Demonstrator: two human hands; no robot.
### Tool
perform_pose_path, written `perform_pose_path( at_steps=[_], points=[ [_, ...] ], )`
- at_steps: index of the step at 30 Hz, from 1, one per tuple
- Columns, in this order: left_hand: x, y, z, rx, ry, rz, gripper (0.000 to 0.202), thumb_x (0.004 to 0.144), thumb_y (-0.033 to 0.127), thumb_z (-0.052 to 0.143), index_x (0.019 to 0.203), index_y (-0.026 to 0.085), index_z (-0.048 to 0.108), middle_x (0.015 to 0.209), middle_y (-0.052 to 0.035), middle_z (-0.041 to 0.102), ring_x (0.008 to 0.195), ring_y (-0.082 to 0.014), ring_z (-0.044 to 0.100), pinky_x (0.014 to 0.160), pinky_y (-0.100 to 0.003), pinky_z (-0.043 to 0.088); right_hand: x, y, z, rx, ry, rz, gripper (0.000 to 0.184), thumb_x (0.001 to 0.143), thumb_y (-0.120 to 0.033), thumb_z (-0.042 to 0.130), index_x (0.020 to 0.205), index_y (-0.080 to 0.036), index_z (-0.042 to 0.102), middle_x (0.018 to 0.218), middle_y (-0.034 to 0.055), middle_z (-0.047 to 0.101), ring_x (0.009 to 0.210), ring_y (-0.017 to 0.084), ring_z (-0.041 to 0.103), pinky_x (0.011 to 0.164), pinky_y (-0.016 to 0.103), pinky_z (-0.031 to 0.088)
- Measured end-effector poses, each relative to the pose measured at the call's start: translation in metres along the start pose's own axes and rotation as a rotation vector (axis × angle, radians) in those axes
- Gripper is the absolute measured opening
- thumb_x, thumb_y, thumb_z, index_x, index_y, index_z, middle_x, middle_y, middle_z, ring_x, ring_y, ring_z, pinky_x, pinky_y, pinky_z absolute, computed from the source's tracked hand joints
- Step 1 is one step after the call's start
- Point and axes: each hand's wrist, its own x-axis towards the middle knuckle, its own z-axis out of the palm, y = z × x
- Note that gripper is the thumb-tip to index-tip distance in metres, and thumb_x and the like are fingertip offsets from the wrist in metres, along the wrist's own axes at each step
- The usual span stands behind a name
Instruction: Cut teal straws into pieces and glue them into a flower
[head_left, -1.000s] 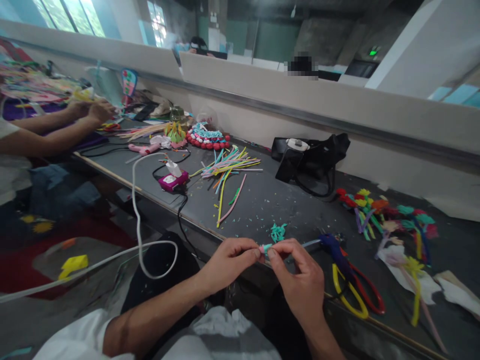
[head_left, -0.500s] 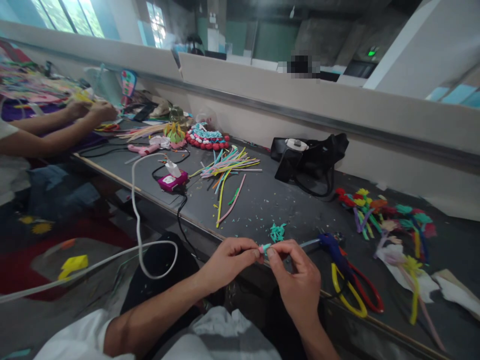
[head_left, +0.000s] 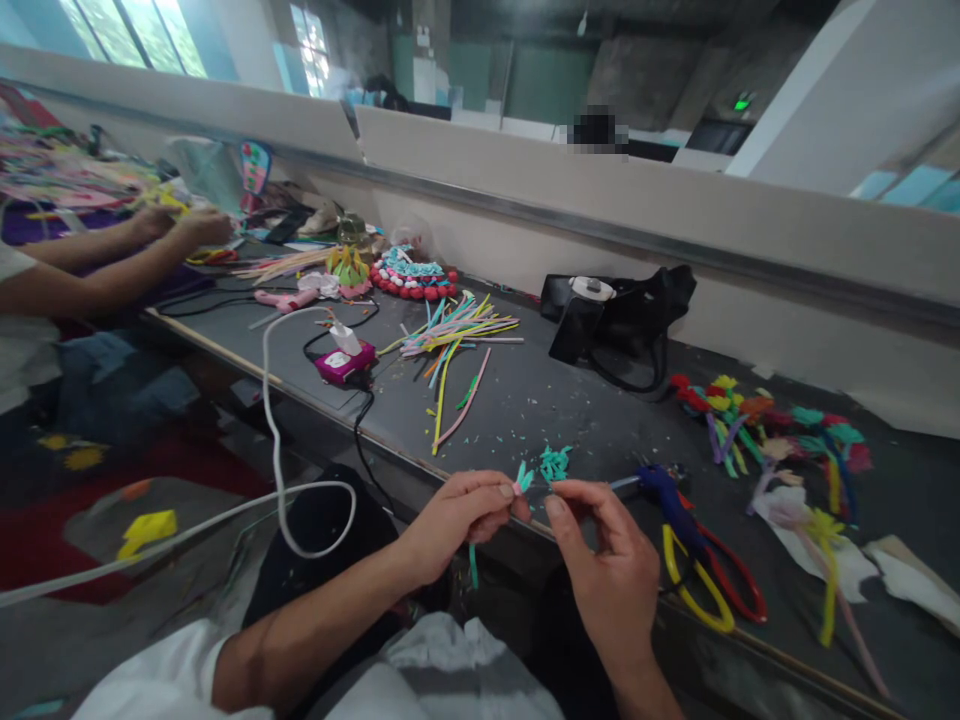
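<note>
My left hand (head_left: 472,510) is closed, pinching a small pipe-cleaner flower (head_left: 523,480) between thumb and fingers. Its teal petals stand up out of a pink part at the fingertips. A green stem (head_left: 473,566) hangs below the same hand. Just to the right, my right hand (head_left: 606,545) is held apart from the flower, thumb and forefinger curved with a narrow gap; nothing shows between them. Beyond its fingertips, a small heap of cut teal pieces (head_left: 555,463) lies on the dark table (head_left: 510,420). Blue-handled pliers or cutters (head_left: 660,500) lie right of that hand.
Loose pipe cleaners (head_left: 457,330) lie mid-table, near a purple power socket (head_left: 345,362) with a white cable. A black bag (head_left: 622,325) sits against the partition. Finished flowers (head_left: 772,420) lie at right. At left, a co-worker's hands (head_left: 180,225) hold something yellow.
My right hand has let go of the flower and drawn back slightly to the right. My left hand has tilted the flower upright, and the green stem below it now shows.
</note>
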Motion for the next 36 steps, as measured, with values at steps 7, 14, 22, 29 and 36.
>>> perform_pose_path(
  at_steps=[7, 14, 22, 29, 36],
  points=[
    [0.0, 0.0, 0.003, 0.066, 0.023, 0.003, 0.026, 0.084, 0.034, 0.058, 0.074, 0.011, 0.066, 0.053, 0.0064, 0.03, 0.049, -0.0065, 0.021, 0.047, -0.024, 0.012, 0.005, -0.001, 0.005, 0.065, -0.064, 0.032, 0.013, 0.087, -0.031, 0.061, 0.096, -0.023, 0.066, 0.086, -0.0022, 0.066, 0.076, 0.011, 0.061, 0.071, 0.022, 0.046],
    [0.0, 0.001, 0.003, 0.089, 0.064, 0.007, 0.029, 0.085, 0.037, 0.057, 0.076, 0.011, 0.066, 0.053, 0.0074, 0.028, 0.049, -0.0066, 0.02, 0.047, -0.024, 0.012, 0.003, -0.003, 0.004, 0.091, -0.032, -0.008, 0.011, 0.087, -0.025, 0.06, 0.076, -0.021, 0.061, 0.072, -0.0048, 0.059, 0.066, 0.009, 0.054, 0.065, 0.021, 0.041],
    [0.001, 0.001, 0.006, 0.13, 0.079, 0.015, 0.028, 0.083, 0.038, 0.06, 0.076, 0.012, 0.066, 0.054, 0.0063, 0.033, 0.05, -0.0066, 0.023, 0.047, -0.023, 0.013, 0.003, 0.001, 0.006, 0.124, -0.077, 0.049, 0.012, 0.086, -0.028, 0.061, 0.096, -0.024, 0.066, 0.086, -0.0022, 0.065, 0.077, 0.011, 0.06, 0.07, 0.022, 0.045],
    [0.0, 0.0, 0.005, 0.03, 0.08, -0.001, 0.025, 0.082, 0.036, 0.062, 0.082, 0.012, 0.067, 0.054, 0.0066, 0.035, 0.05, -0.0061, 0.024, 0.046, -0.022, 0.015, 0.005, 0.002, 0.01, 0.138, -0.072, 0.047, 0.009, 0.087, -0.027, 0.059, 0.083, -0.022, 0.065, 0.079, -0.0022, 0.065, 0.073, 0.012, 0.06, 0.069, 0.023, 0.045],
    [0.001, 0.0, 0.007, 0.049, 0.08, 0.0, 0.026, 0.079, 0.038, 0.065, 0.078, 0.012, 0.067, 0.053, 0.0069, 0.035, 0.049, -0.0059, 0.024, 0.046, -0.022, 0.015, 0.004, 0.001, 0.01, 0.133, -0.069, 0.058, 0.008, 0.086, -0.028, 0.061, 0.088, -0.021, 0.065, 0.082, -0.0012, 0.064, 0.073, 0.012, 0.059, 0.068, 0.024, 0.046]
  ],
)
